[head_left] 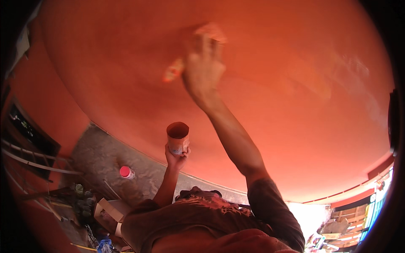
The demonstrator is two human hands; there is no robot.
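Note:
In front of me rises a broad orange-red wall (291, 109), with paler streaks toward its right side. My right hand (203, 71) is raised high against it, closed around a paintbrush (211, 33). The bristle end shows above my fingers at the wall, and the handle juts out to the left; both are smeared by motion. Lower and to the left, my left hand (178, 157) grips an open paint can (178, 144) by its lower part. The can is upright with orange-stained sides, and its dark inside does not show how much paint it holds.
On the grey floor (95, 147) at the left stands a small tub with a pink-red lid (126, 172). Nearer are an open cardboard box (110, 211), a blue bundle (104, 246) and assorted clutter. Pale curved rails (40, 164) cross the far left. Stacked wood (350, 219) shows at lower right.

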